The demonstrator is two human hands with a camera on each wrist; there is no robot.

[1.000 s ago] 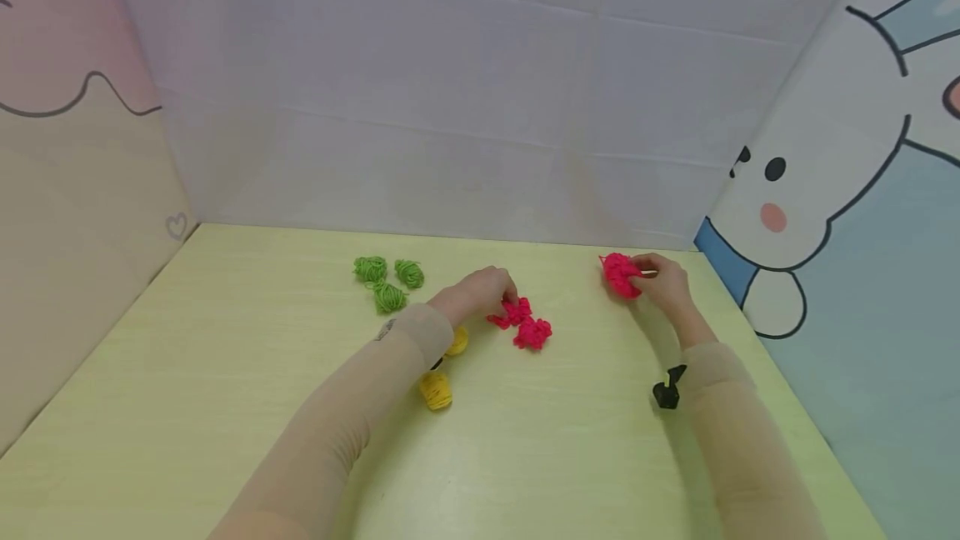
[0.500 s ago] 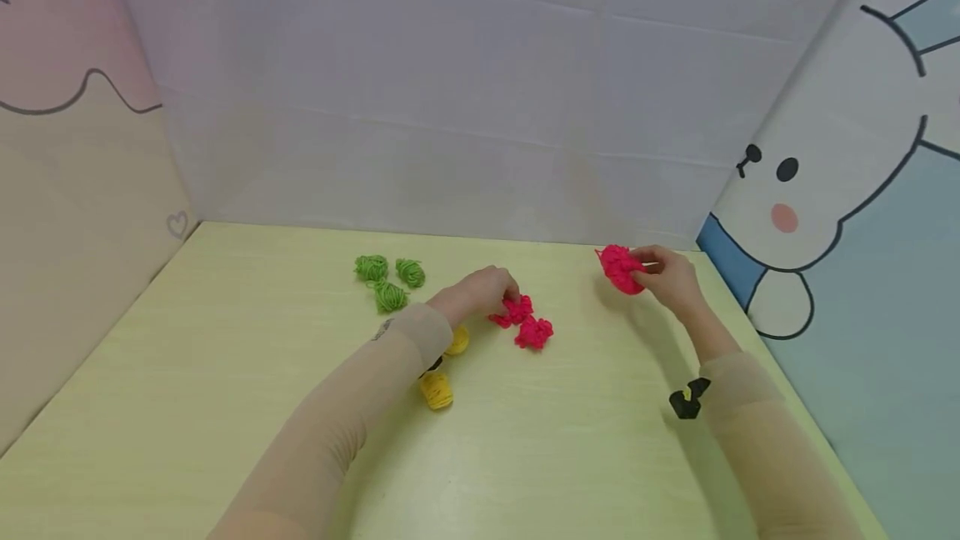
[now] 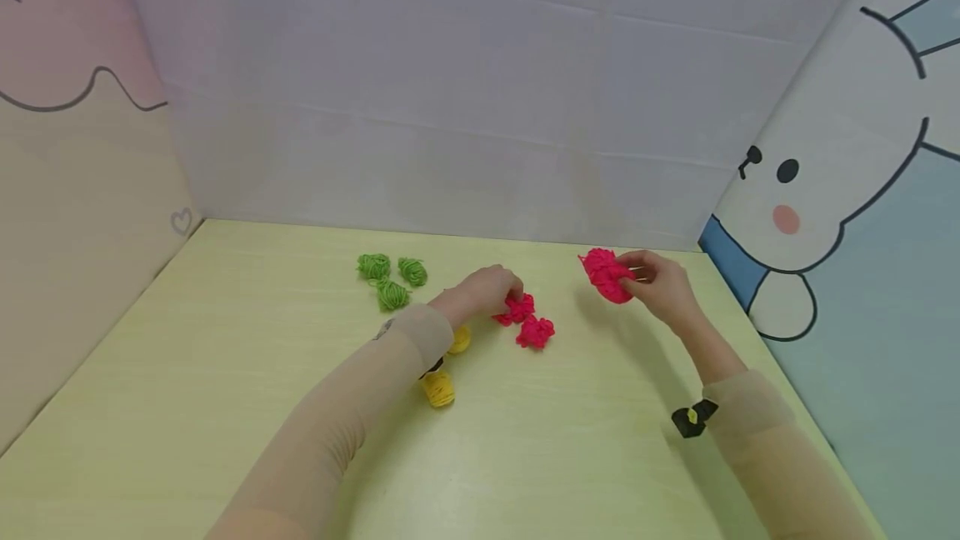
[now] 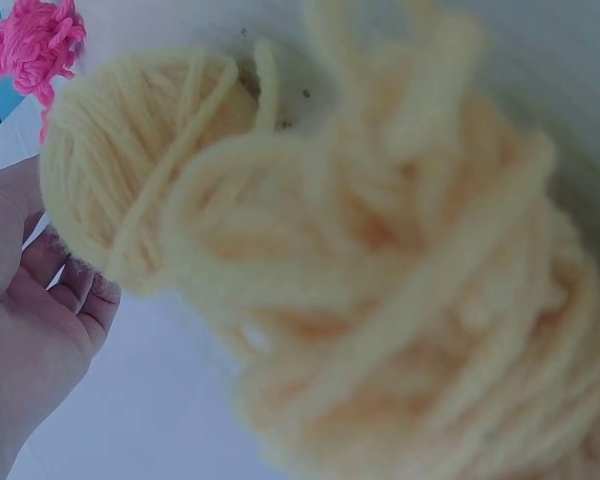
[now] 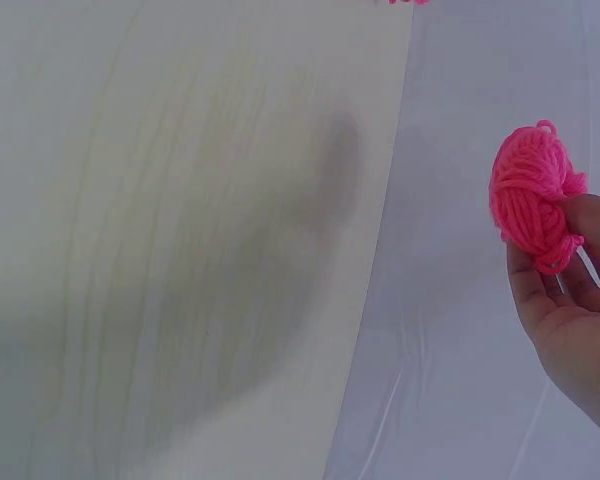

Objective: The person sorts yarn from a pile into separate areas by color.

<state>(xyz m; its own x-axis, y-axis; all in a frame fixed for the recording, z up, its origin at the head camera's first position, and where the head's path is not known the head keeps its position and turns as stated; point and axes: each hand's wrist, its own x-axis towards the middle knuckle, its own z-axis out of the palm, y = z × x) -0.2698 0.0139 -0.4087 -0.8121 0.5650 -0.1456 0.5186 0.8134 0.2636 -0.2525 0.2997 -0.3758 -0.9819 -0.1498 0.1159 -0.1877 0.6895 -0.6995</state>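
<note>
My right hand (image 3: pixel 660 286) holds a pink ball of yarn (image 3: pixel 606 275) above the table, pinched between thumb and fingers; the right wrist view shows this yarn ball (image 5: pixel 533 198) against the pale back sheet. My left hand (image 3: pixel 483 292) is low at another pink yarn ball (image 3: pixel 520 307), its curled fingers on it and its fingertips partly hidden. Just in front of that lies one more pink yarn ball (image 3: pixel 536 332). In the left wrist view, yellow yarn balls (image 4: pixel 400 260) fill the foreground and cover part of the left hand (image 4: pixel 40 310).
Under the left forearm sit two yellow yarn balls (image 3: pixel 438 389), partly covered by the sleeve. Three green yarn balls (image 3: pixel 392 295) cluster at the back left of the table (image 3: pixel 247 357). A pale sheet (image 3: pixel 450 90) stands along the back, with printed panels at both sides.
My right hand has lifted the pink yarn ball off the table and carried it slightly left. My left hand has stayed at its pink yarn ball.
</note>
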